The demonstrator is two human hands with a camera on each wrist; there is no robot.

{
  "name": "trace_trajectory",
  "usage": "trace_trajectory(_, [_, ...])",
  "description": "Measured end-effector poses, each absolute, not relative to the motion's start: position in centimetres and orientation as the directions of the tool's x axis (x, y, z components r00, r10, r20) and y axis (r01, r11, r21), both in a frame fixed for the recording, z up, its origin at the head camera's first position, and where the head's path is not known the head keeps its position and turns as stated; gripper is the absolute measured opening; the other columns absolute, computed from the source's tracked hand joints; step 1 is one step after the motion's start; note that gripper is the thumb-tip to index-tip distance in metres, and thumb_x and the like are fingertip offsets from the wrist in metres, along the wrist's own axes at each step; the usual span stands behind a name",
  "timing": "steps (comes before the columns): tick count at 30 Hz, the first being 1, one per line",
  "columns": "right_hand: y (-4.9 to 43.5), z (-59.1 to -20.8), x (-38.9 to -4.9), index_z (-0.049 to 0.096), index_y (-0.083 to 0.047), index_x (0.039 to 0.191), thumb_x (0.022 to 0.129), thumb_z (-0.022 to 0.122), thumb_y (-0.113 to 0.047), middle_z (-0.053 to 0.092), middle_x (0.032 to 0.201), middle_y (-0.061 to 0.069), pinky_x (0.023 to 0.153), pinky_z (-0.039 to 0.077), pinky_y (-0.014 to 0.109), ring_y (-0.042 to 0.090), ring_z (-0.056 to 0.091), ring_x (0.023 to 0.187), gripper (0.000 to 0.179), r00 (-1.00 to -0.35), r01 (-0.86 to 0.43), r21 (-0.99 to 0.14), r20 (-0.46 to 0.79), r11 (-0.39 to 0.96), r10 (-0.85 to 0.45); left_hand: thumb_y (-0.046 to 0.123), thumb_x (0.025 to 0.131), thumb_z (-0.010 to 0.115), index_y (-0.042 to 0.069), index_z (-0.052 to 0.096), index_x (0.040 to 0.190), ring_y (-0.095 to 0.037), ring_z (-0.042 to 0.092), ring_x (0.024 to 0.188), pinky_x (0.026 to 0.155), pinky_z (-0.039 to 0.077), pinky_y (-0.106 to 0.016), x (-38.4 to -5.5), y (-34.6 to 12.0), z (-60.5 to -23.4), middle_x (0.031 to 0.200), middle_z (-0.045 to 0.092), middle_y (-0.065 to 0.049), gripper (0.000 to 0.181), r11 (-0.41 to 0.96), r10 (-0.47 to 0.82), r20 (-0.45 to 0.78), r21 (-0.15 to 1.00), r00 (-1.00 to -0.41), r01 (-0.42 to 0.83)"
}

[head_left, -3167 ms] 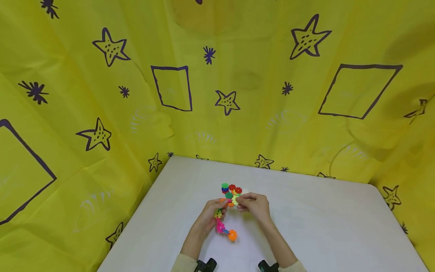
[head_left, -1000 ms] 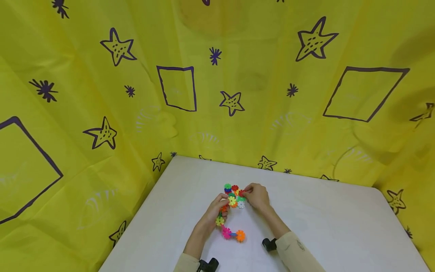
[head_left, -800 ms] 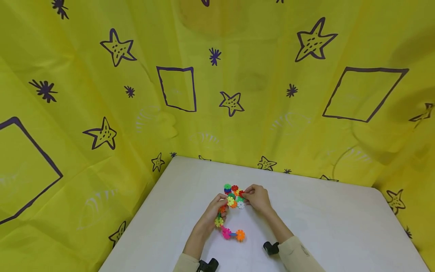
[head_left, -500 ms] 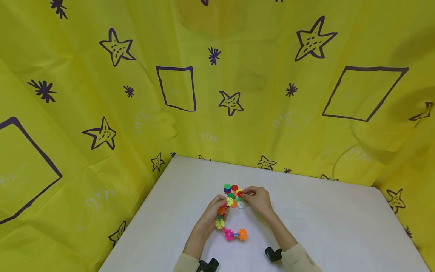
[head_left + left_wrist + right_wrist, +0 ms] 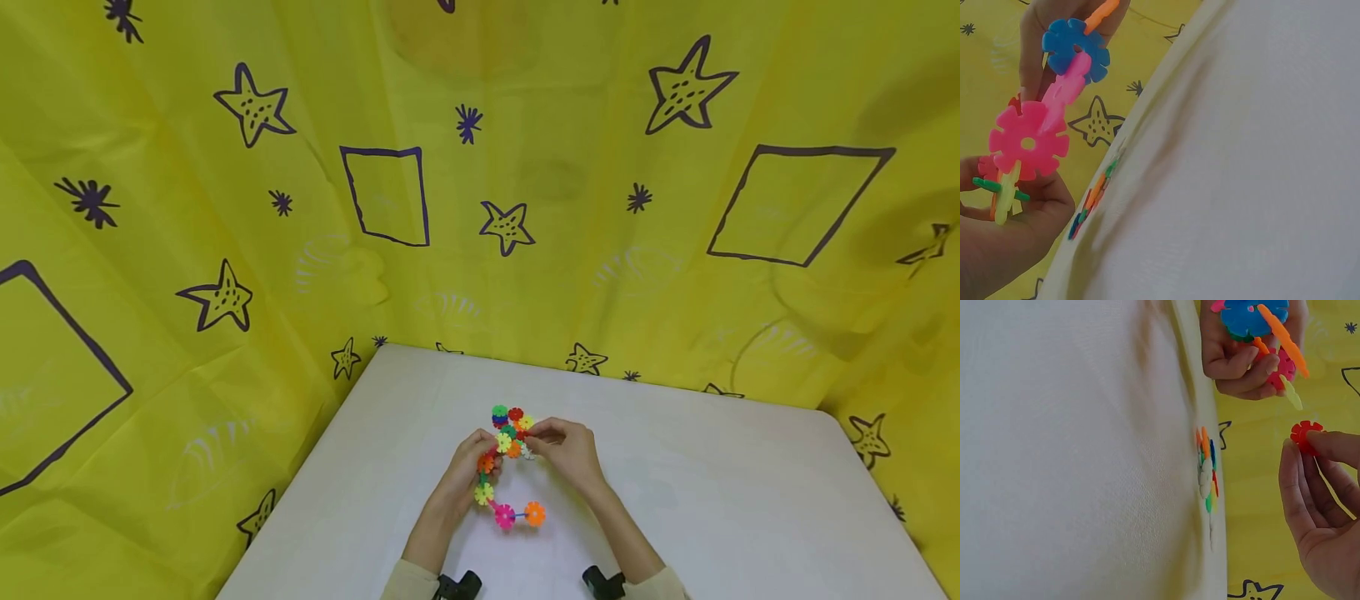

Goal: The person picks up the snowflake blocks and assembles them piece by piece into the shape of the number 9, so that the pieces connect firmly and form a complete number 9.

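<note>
In the head view my left hand (image 5: 459, 473) holds a chain of interlocking plastic snowflake discs near its upper end. A yellow disc (image 5: 503, 442) tops the chain. Below the hand it runs through another yellow disc (image 5: 483, 494) and a pink disc (image 5: 505, 517) to an orange disc (image 5: 535, 513). The left wrist view shows its blue disc (image 5: 1060, 45) edge-joined to pink ones. My right hand (image 5: 572, 450) pinches a single red disc (image 5: 1305, 434) between thumb and fingertips, plain in the right wrist view. That red disc is close to the chain's yellow end but apart from it.
Loose discs lie in a small group just beyond my hands, among them a green disc (image 5: 499, 411) and a red disc (image 5: 516, 413). They rest on a white table (image 5: 712, 492), with a yellow patterned curtain (image 5: 592, 292) along its back and sides.
My right hand let go of the yellow disc at the chain, picked a red disc from the group's right side and brought it back toward the chain. The chain's lower end swung right.
</note>
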State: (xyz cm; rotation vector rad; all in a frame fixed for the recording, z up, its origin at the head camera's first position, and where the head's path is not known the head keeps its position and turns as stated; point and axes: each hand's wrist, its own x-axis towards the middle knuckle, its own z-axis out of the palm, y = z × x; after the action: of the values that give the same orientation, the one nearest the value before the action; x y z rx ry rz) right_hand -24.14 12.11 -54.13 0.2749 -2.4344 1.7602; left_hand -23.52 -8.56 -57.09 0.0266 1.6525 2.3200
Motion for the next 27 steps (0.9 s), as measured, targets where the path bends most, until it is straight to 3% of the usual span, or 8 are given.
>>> trace_trajectory(13, [11.9, -54.1, -22.8, 0.079, -0.007, 0.088, 0.084, 0.086, -0.004, 0.076, 0.086, 0.007, 0.072, 0.060, 0.025, 0.019, 0.076, 0.078, 0.009, -0.970, -0.236, -0.954, 0.222, 0.187, -0.096, 0.020, 0.109, 0.052, 0.012, 0.051, 0.093, -0.014, 0.050, 0.072, 0.064, 0.042, -0.023, -23.4, -8.5, -57.1, 0.085, 0.053, -0.004, 0.018, -0.325, 0.299, -0.138, 0.916, -0.944, -0.237])
trace_trajectory(23, [11.7, -54.6, -22.5, 0.081, -0.004, 0.091, 0.082, 0.086, -0.001, 0.078, 0.089, 0.013, 0.073, 0.061, 0.025, 0.031, 0.077, 0.083, 0.011, -0.950, -0.310, -0.937, 0.299, 0.160, -0.087, 0.019, 0.110, 0.050, 0.012, 0.052, 0.092, -0.012, 0.051, 0.071, 0.065, 0.045, -0.021, -23.4, -8.5, -57.2, 0.082, 0.054, -0.003, 0.019, -0.333, 0.307, -0.125, 0.915, -0.943, -0.230])
trace_trajectory(27, [11.7, -54.7, -22.5, 0.081, -0.005, 0.091, 0.082, 0.086, -0.001, 0.078, 0.088, 0.011, 0.072, 0.061, 0.024, 0.029, 0.077, 0.082, 0.010, -0.940, -0.340, -0.924, 0.328, 0.173, -0.098, 0.017, 0.109, 0.050, 0.011, 0.051, 0.093, -0.012, 0.051, 0.070, 0.064, 0.045, -0.021, -23.4, -8.5, -57.1, 0.082, 0.055, -0.002, 0.018, -0.333, 0.320, -0.112, 0.917, -0.941, -0.222])
